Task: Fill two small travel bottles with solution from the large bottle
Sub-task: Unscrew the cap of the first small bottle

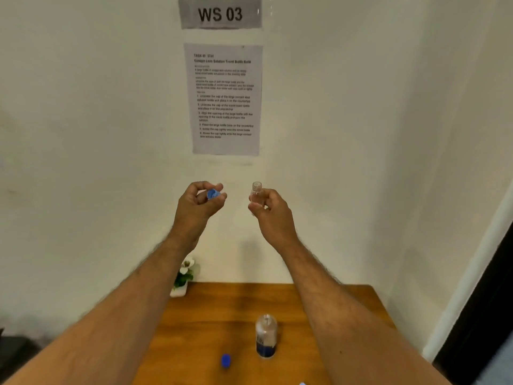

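- Nearest us on the table (194, 329), a loose blue cap (226, 360) lies just left of the large bottle (266, 336), which stands upright with no cap on. We judge this cap to be the large bottle's own, so we leave it alone for now.
- A second travel bottle is not clearly in view; a pale blue scrap at the bottom edge is too cut off to name.
- At the table's back left corner a small plant (184, 276) sits well clear of our work.
- Farther out, both hands are raised in front of the wall. Our right hand (270, 211) pinches the small bottle (256, 193) upright by its body, its neck open and bare above the fingers.
- Our left hand (198, 202) pinches the small cap (213, 194) at the fingertips, apart from the bottle, its hollow turned toward us.
- We cannot tell how full the small bottle is; it looks clear. If it is filled, we judge capping comes next: keep the bottle upright, set the cap square on the neck, turn lightly until the thread catches, then tighten. If it is empty, we set the cap down first.
- On the wall hang the instruction sheet (226, 98) and a sign (219, 13).
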### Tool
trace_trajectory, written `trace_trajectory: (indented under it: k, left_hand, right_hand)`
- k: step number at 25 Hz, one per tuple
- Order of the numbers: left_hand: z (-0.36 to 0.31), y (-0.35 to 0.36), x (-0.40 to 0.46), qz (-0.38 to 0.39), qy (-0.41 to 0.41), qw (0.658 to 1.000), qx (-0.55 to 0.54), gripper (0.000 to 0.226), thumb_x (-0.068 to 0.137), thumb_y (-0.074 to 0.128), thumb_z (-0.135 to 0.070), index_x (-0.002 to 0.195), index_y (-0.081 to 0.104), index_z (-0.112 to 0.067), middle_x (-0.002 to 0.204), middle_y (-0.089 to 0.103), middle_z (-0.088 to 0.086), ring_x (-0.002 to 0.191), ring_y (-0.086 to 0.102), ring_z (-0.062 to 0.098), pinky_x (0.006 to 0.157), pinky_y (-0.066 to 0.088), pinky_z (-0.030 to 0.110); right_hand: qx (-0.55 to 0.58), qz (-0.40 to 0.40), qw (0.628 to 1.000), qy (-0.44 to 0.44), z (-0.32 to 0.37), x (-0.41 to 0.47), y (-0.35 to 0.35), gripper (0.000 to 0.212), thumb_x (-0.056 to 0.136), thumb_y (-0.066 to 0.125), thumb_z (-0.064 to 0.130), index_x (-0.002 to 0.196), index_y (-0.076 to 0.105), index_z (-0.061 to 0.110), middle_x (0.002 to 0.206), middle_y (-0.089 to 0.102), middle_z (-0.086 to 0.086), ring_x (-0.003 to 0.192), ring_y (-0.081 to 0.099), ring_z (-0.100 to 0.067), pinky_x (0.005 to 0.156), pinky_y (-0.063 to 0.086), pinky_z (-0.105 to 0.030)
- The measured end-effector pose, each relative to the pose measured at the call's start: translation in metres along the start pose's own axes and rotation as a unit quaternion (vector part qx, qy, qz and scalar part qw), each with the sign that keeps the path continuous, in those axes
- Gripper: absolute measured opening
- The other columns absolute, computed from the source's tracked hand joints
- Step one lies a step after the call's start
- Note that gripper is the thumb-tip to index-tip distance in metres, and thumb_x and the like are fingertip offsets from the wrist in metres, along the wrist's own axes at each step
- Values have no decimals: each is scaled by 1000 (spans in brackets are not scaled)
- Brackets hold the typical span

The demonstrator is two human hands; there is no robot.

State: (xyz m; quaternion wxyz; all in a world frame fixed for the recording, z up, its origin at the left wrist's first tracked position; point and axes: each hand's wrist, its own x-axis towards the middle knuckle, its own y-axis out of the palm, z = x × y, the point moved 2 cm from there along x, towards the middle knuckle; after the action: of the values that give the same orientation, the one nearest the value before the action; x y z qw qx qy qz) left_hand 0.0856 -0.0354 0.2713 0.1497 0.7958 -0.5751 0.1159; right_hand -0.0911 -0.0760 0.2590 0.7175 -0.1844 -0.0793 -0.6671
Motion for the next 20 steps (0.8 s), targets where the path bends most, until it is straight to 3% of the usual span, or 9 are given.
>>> trace_trajectory:
  k: [5, 8, 11, 15, 20]
  left_hand:
    - [88, -41, -40, -57, -90, 982, 154, 28, 84, 79, -15, 108, 67, -21, 110, 69, 5, 95, 68, 23, 80, 59, 34]
    - [134, -62, -65, -61, -126, 969, 205, 31, 81, 82, -20, 106, 70, -34, 100, 71, -4, 88, 66, 14, 82, 58, 35]
    - [177, -70, -102, -44, -164, 952, 256, 26, 80, 82, -19, 101, 73, -32, 93, 73, -8, 83, 68, 13, 75, 55, 27]
    - [225, -77, -149, -29, -216, 920, 326, 27, 82, 81, -18, 103, 68, -28, 94, 70, -14, 84, 65, -1, 66, 47, 10]
    - [279, -94, -195, 29, -302, 861, 408, 27, 84, 79, -17, 96, 62, -33, 95, 70, -13, 85, 66, 2, 68, 51, 19]
  right_hand:
    - [-43, 25, 995, 80, -79, -38, 32, 30, 96, 65, 25, 125, 59, 22, 120, 63, 6, 104, 62, -13, 88, 47, -23]
    - [-83, 43, 988, 119, -126, -68, 49, 35, 97, 64, 30, 131, 58, 23, 124, 56, 7, 98, 61, -5, 81, 47, -12]
    - [-140, 50, 978, 146, -173, -107, 62, 38, 91, 72, 28, 128, 63, 22, 120, 60, 8, 103, 62, -8, 88, 52, -22]
    - [-148, 101, 961, 213, -224, -163, 73, 38, 89, 74, 19, 126, 64, 23, 113, 63, 13, 98, 60, -2, 84, 49, -14]
    - [-168, 134, 932, 291, -271, -219, 84, 35, 88, 75, 20, 118, 61, 31, 110, 64, 15, 97, 63, -1, 85, 55, -20]
